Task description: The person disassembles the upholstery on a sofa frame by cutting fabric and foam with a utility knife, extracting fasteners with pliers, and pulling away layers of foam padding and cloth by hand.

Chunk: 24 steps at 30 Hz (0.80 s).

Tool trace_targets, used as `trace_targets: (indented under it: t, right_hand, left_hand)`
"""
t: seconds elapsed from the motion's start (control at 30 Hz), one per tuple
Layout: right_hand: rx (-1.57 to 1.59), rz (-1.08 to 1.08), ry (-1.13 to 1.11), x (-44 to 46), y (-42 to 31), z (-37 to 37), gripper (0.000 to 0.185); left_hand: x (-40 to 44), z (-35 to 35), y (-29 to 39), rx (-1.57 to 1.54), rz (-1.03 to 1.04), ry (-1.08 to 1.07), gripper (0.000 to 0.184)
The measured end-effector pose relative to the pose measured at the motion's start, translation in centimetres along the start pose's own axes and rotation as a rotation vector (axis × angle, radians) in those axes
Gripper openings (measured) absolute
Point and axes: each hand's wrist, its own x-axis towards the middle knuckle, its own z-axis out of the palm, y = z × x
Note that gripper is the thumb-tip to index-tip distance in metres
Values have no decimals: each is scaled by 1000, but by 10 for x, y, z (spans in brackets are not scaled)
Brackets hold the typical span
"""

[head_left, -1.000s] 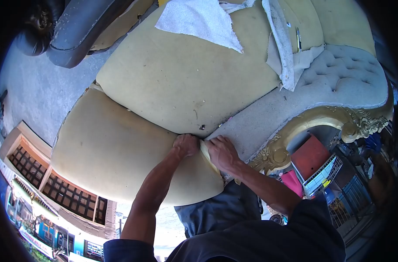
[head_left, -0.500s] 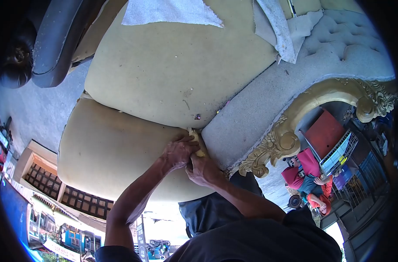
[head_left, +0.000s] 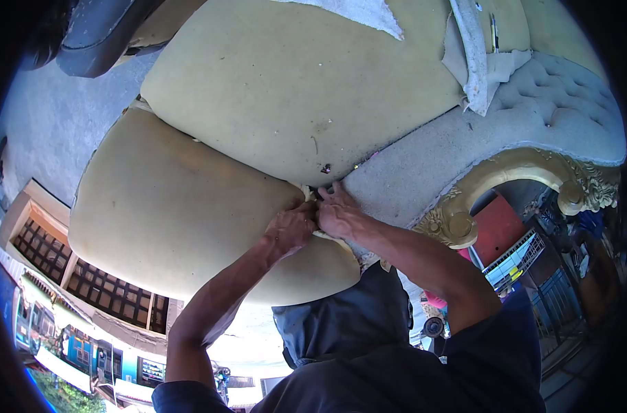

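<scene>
A beige foam seat cushion (head_left: 182, 199) lies in front of me, its right edge against the grey fabric backrest (head_left: 416, 162). My left hand (head_left: 291, 228) is closed at the cushion's inner corner, its fingertips tucked on the foam edge. Beside it, my right hand (head_left: 337, 215) rests at the gap between cushion and backrest. Some of its fingers are stretched apart toward the backrest; its thumb side is hidden in the gap. Torn pale foam shows along the edge under both hands. A larger beige foam cushion (head_left: 258, 89) adjoins beyond the seam.
Grey fabric scraps (head_left: 475, 62) and a thin pen-like tool (head_left: 494, 33) lie at the far right. Carved gold trim (head_left: 454, 224) borders the backrest. A dark padded piece (head_left: 96, 41) stands at upper left. Behind the trim are a red panel (head_left: 502, 224) and a wire basket (head_left: 520, 258).
My right hand has moved up toward the seam and its fingers have spread. My left hand stays at the cushion corner, slightly lower at the foam edge. The camera view has shifted.
</scene>
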Motion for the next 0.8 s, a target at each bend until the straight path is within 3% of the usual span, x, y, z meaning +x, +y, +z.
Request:
trace_targets:
  t: [0.03,0.07,0.13,0.23,0.3,0.37,0.43,0.57,0.8]
  right_hand:
    - [-79,59,45,8,3,9,32]
    - [-99,23,-127,2,2,-20,28]
    - [-139,29,-175,12,10,-27,28]
    - [-7,45,-212,16,12,-21,27]
    - [99,95,-174,18,17,-31,26]
    - [-28,105,-302,22,9,-37,26]
    - [-33,116,-302,17,-4,-33,26]
    - [-3,216,-263,36,1,-31,24]
    - [-6,183,-227,24,4,-28,24]
  left_hand:
    - [2,-1,-3,-8,-27,11,26]
    - [1,-1,-4,-5,-27,37,26]
    - [-3,3,-4,114,31,248,26]
    - [-10,-18,1,-19,19,86,28]
    - [-11,-6,-2,19,35,179,27]
    - [-10,-2,-3,45,32,262,27]
    - [-13,-15,5,44,-24,43,27]
    - [-12,-12,3,68,-11,107,25]
    - [-12,-7,3,36,32,182,24]
